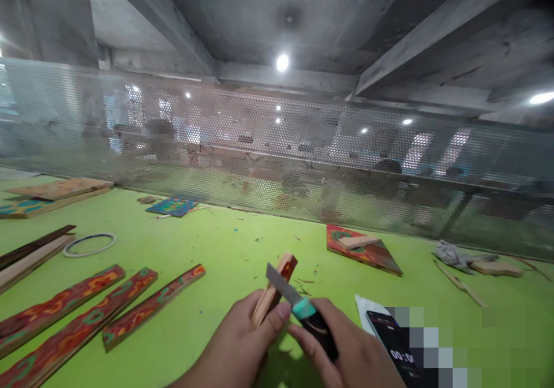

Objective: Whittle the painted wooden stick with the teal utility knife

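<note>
Near the bottom centre, my left hand (pixel 249 335) is closed around a short wooden strip (pixel 265 302), whose far end points up and away and shows a red painted face. My right hand (pixel 341 342) grips the dark handle of a knife (pixel 283 287) with a turquoise collar. The knife's grey blade slants up to the left and lies across the strip, just beyond my left thumb. Thin dark shavings (pixel 305 287) lie on the green table (pixel 225 249) past the strip.
Painted red strips (pixel 130 295) and a tape ring (pixel 90 245) lie left. A painted board (pixel 363 249) with a wood piece sits right of centre, a phone (pixel 392 342) at lower right, a crumpled cloth (pixel 451 255) far right. A perforated screen (pixel 277 157) borders the table's back.
</note>
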Tool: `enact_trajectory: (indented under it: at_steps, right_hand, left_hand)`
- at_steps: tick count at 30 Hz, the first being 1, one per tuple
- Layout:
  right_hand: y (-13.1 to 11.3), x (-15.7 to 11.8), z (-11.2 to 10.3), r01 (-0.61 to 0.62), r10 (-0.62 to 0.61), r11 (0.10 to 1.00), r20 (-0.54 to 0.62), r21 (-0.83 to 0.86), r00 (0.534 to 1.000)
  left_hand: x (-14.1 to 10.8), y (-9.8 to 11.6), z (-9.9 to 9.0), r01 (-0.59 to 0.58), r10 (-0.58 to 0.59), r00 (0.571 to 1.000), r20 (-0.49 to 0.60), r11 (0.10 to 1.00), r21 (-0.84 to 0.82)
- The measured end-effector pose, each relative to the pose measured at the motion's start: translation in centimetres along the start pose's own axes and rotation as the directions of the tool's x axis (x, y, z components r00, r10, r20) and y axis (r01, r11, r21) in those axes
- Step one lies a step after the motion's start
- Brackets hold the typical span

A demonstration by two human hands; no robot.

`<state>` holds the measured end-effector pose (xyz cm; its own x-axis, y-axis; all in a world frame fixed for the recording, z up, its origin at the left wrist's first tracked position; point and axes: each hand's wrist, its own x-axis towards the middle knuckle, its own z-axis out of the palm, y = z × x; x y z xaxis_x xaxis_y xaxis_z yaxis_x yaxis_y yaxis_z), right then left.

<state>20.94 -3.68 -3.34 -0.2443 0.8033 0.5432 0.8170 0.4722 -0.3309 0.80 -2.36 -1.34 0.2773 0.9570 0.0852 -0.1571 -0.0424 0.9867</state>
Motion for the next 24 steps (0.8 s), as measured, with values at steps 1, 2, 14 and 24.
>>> enact_trajectory:
  at_steps: [1, 2, 14, 24]
  right_hand:
    - [0.2, 0.2, -0.2, -0.006, 0.006, 1.0, -0.008, 0.013, 1.0]
    - [0.5, 0.5, -0.4, -0.007, 0.007, 1.0, -0.014, 0.024, 1.0]
    - [0.5, 1.7, -2.5, 0.006, -0.012, 0.994, 0.055, 0.107, 0.998]
    - [0.7, 2.0, -2.4, -0.03, 0.029, 0.992, 0.009, 0.124, 1.0]
  left_hand:
    - [0.0, 0.0, 0.0, 0.023, -0.023, 1.0, -0.006, 1.0, -0.002]
    - [0.1, 0.0, -0.1, 0.064, -0.064, 0.998, -0.008, 0.998, -0.005]
    - [0.5, -1.4, -0.8, 0.304, -0.258, 0.936, 0.239, 0.935, -0.18]
    - [-0.1, 2.3, -1.9, 0.316, -0.28, 0.917, 0.284, 0.945, -0.087]
